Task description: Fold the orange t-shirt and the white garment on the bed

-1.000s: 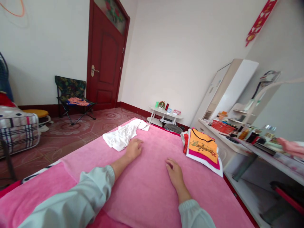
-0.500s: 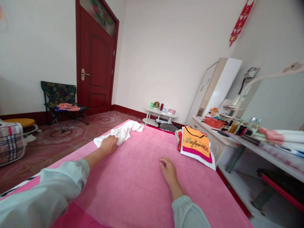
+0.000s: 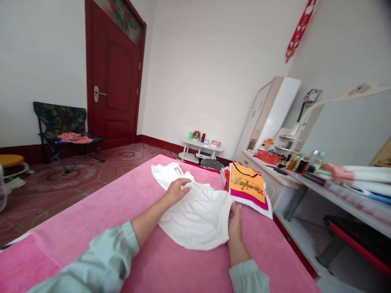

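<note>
A rumpled white shirt [image 3: 198, 215] lies partly spread on the pink bed cover [image 3: 171, 268], with creases toward its far left end. My left hand [image 3: 177, 192] is over the shirt's upper middle, fingers apart and slightly bent. At the shirt's right edge my right hand [image 3: 235, 221] is closed on the cloth, thumb up; some of its fingers are hidden behind the fabric. Just beyond the right hand sits a stack of folded clothes, topped by an orange shirt [image 3: 246, 181] with dark lettering.
To the right stand a dressing table [image 3: 275, 181] with a red basket [image 3: 269, 156] and bottles, and a mirror. A low white table [image 3: 201, 144] is past the bed's far end. A folding chair [image 3: 65, 126] holding clothes stands left, near the red door [image 3: 116, 81].
The white shirt, bunched at the bed's left edge before, is now spread across the middle. My left hand has moved right with it, and my right hand has taken its right edge.
</note>
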Demonstrator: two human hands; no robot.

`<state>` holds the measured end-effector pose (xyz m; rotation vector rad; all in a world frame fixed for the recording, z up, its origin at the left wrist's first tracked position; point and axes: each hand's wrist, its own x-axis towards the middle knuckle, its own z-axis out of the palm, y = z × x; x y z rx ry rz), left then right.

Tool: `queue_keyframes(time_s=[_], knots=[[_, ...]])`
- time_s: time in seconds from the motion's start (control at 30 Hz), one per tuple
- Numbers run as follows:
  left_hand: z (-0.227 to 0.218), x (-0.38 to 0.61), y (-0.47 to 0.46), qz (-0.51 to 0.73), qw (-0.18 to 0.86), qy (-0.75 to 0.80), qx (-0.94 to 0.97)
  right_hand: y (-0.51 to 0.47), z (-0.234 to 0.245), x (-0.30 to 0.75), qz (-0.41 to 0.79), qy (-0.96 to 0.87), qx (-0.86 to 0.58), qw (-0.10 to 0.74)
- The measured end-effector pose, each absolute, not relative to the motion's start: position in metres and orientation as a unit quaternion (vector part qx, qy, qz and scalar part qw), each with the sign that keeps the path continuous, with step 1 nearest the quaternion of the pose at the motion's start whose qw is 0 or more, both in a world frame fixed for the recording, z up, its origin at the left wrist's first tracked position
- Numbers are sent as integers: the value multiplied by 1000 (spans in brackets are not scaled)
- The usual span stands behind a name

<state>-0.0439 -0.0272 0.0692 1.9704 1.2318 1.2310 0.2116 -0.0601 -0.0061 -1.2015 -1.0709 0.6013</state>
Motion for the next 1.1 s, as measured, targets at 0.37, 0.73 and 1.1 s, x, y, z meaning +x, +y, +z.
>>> queue_keyframes(time_s=[0.37,0.73,1.1], knots=[[11,-79,-27,287,59,533,794,-68,9,195,429,-289,-464,719],[11,-80,-21,300,79,545,779,-64,0,198,435,-292,-442,728],[44,-76,-36,428,20,489,760,-61,-3,199,437,-279,-436,736]])
